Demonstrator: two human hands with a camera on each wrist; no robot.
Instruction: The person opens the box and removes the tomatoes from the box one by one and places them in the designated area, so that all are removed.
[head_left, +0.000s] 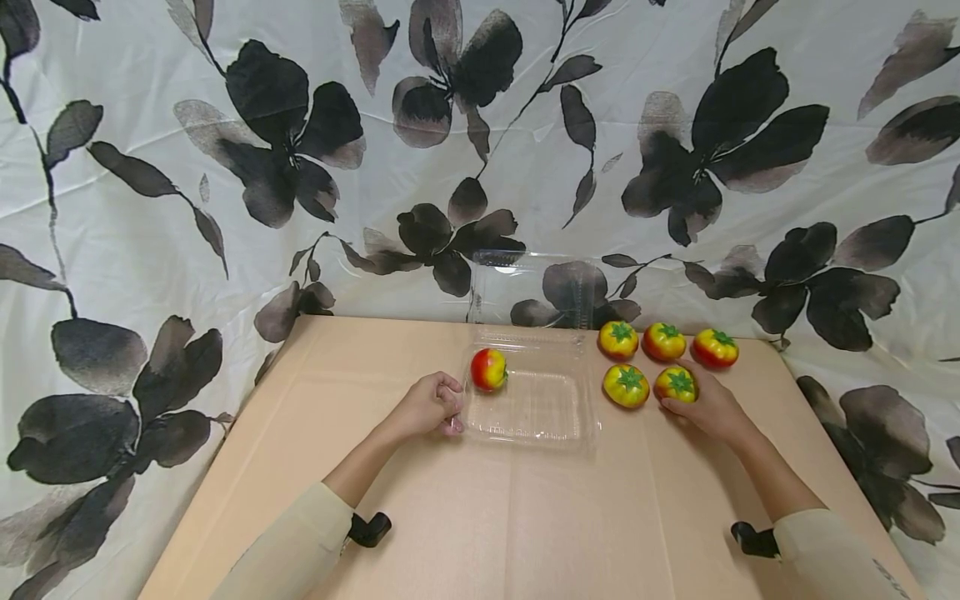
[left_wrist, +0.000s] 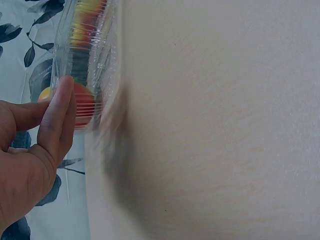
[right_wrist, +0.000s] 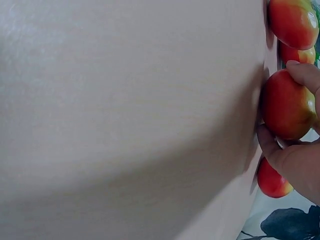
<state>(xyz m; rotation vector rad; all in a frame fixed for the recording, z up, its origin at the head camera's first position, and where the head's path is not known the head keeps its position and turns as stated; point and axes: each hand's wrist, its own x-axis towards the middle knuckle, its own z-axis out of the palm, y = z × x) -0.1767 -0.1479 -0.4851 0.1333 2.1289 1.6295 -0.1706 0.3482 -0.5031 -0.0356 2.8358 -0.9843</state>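
Observation:
A clear plastic clamshell box [head_left: 532, 437] lies on the table with its lid [head_left: 536, 287] raised at the back. One red and yellow toy tomato [head_left: 489, 370] sits in the left part of its tray. My left hand [head_left: 429, 407] pinches the box's left rim between thumb and fingers [left_wrist: 59, 107]. To the right of the box, my right hand [head_left: 708, 404] grips a toy tomato [head_left: 676, 384] with a green star-shaped top, thumb on one side and fingers on the other. In the right wrist view this tomato [right_wrist: 287, 105] shows its red side, close to the tabletop.
Several more toy tomatoes stand around the held one: one beside it on the left [head_left: 626, 386], and a back row with a left tomato [head_left: 618, 340], a middle tomato [head_left: 663, 342] and a right tomato [head_left: 715, 348]. A floral cloth [head_left: 420, 317] hangs behind the wooden table [head_left: 465, 533].

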